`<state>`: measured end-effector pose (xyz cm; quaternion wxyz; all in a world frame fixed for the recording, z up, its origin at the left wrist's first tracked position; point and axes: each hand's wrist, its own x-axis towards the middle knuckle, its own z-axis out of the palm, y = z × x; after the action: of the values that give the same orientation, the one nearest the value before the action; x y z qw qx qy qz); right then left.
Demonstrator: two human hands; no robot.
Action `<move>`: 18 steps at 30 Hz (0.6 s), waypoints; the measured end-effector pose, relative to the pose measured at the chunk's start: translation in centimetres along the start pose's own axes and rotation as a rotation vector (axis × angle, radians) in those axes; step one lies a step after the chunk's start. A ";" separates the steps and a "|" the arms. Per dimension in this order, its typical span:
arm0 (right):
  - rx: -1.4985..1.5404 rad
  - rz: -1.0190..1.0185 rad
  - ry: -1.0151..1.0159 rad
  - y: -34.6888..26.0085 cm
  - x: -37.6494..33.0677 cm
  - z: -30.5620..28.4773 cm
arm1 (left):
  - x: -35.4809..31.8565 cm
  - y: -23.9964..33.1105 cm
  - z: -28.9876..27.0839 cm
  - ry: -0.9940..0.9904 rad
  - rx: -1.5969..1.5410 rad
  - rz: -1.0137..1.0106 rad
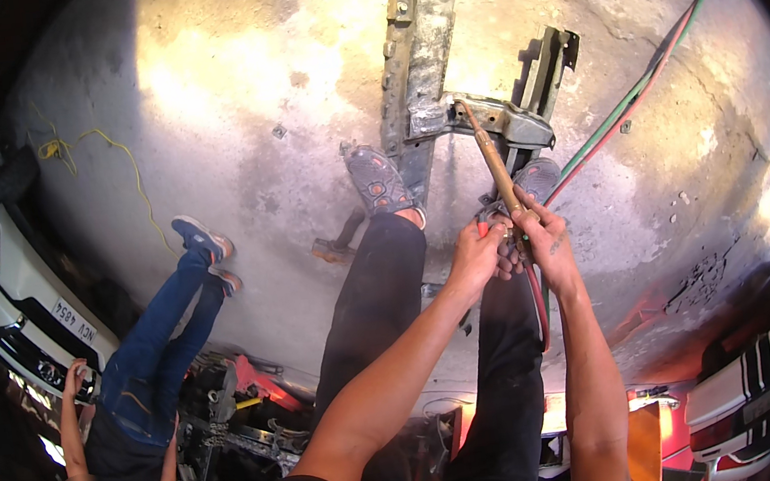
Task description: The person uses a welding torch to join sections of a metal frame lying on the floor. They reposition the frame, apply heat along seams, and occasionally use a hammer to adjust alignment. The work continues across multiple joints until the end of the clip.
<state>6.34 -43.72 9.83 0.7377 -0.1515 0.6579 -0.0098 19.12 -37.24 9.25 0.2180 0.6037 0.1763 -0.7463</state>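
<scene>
My right hand (544, 234) is wrapped round the rear of a brass gas torch (492, 157), whose tip reaches a bent steel bracket (509, 117) on the ground. My left hand (479, 256) is closed beside the torch's valve end, and a small red piece (483, 228) shows between its fingers. Greyish, finger-like shapes lie between the two hands; I cannot tell what they are. A red hose (538, 304) hangs from the torch. No flame can be made out. My shoes (380, 179) stand beside the metal parts.
A long steel rail (411, 47) joins the bracket, with a shorter channel (551, 74) to its right. Green and red hoses (630, 98) cross the concrete. A hammer (339, 241) lies left of my leg. Another person (149, 381) stands at left near a white car (26, 296).
</scene>
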 end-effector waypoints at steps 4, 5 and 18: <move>0.006 -0.008 0.004 0.2 -0.1 -0.1 | 0.0 0.0 0.1 0.008 0.019 -0.004; 0.004 -0.008 0.005 0.2 -0.1 -0.1 | 0.0 0.0 0.1 0.010 0.024 -0.003; -0.010 -0.003 0.009 0.2 0.4 -0.2 | -0.1 0.2 0.0 0.003 0.019 0.002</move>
<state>6.13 -43.63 9.42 0.7340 -0.1561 0.6609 -0.0084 19.20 -37.40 9.37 0.2126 0.6070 0.1689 -0.7469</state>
